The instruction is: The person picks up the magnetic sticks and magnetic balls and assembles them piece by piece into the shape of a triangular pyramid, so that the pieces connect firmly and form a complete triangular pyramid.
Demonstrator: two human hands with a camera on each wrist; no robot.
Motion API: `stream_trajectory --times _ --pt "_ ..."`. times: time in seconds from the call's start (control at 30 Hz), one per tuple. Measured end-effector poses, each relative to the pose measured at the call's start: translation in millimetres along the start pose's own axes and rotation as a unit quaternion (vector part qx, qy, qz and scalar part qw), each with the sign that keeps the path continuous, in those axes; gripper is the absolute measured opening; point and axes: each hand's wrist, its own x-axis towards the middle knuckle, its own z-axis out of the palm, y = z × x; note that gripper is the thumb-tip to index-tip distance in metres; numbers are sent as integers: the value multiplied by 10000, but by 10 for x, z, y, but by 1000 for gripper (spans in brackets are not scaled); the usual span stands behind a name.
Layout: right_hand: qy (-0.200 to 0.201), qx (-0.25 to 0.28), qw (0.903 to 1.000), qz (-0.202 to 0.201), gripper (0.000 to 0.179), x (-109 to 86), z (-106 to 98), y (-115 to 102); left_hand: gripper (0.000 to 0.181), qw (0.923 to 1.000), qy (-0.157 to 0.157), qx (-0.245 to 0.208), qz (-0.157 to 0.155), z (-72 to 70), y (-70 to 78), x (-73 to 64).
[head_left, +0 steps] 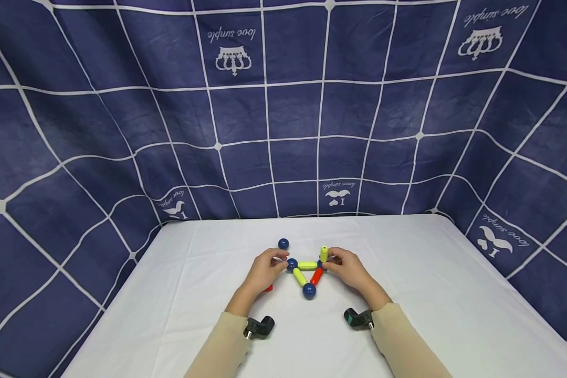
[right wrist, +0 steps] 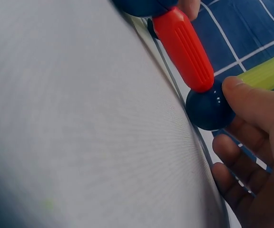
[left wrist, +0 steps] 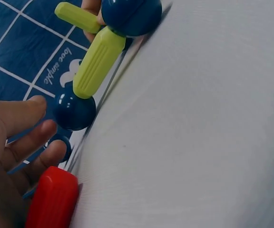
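On the white cloth lies a triangle of blue balls and magnetic rods. Its front ball joins a yellow-green rod and a red rod; another yellow-green rod forms the far side. My right hand pinches the right corner ball between thumb and fingers. From that ball a yellow-green rod stands upright. Beside the left corner ball, my left hand has its thumb and fingers spread, with a gap to the ball in the left wrist view.
A loose blue ball lies beyond my left hand. Under that hand's near side is a red rod, mostly hidden in the head view. Dark blue checked curtains enclose the white table at the back and sides.
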Motion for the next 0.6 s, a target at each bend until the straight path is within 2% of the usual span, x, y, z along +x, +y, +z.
stream_trajectory --times 0.2,0.3,0.43,0.6 --pt "15 70 9999 98 23 -15 15 16 19 9994 187 -288 27 -92 -18 24" --pt "35 105 9999 78 24 -30 31 20 19 9996 130 -265 20 -163 -19 27" --pt "91 129 9999 -25 24 -49 52 24 18 9995 -308 61 -53 -296 -13 7" --pt "144 148 9998 -38 23 -69 52 30 18 9935 -992 475 -285 -469 -22 -39"
